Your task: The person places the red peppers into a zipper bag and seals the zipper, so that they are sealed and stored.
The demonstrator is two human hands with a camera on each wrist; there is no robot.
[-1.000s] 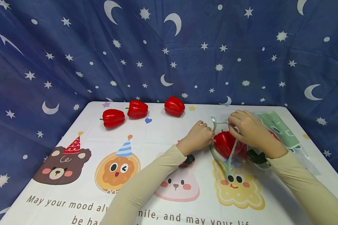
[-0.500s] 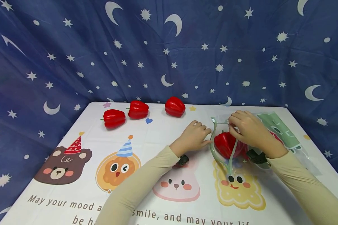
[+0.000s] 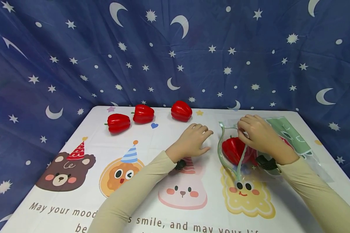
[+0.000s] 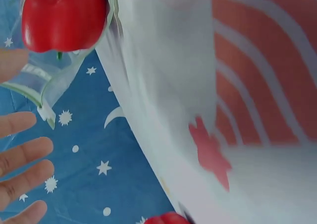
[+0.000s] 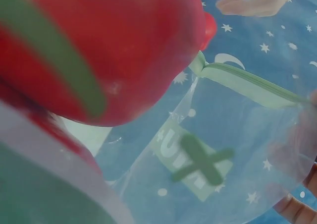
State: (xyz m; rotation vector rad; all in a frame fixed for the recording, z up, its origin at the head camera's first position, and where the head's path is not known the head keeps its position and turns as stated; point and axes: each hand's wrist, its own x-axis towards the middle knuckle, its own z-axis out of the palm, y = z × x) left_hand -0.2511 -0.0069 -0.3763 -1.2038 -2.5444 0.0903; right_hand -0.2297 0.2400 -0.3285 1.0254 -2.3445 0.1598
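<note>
My right hand [image 3: 255, 134] pinches the green-edged mouth of a clear zip bag [image 3: 220, 150] that lies on its side at the table's right. Just inside the mouth sits a red bell pepper [image 3: 232, 150], stem toward the back. More red shows deeper in the bag, partly hidden by the right hand and wrist. Left of the bag, my left hand [image 3: 191, 142] hovers with spread fingers and holds nothing. The left wrist view catches its loose fingers [image 4: 27, 154] near the bagged pepper [image 4: 64, 18]. The right wrist view shows a pepper [image 5: 124, 50] close up through the film.
Three more red bell peppers lie along the back left: one leftmost [image 3: 118, 123], one beside it [image 3: 144, 114] and one nearer the middle [image 3: 181, 111]. A white cloth [image 3: 84, 174] with cartoon prints covers the table. Behind the back edge hangs a blue star-patterned curtain [image 3: 151, 38].
My left hand has let go of the bag's mouth and drawn away to the left, its fingers loosening. The right hand keeps its hold, and the bagged pepper stays almost in place.
</note>
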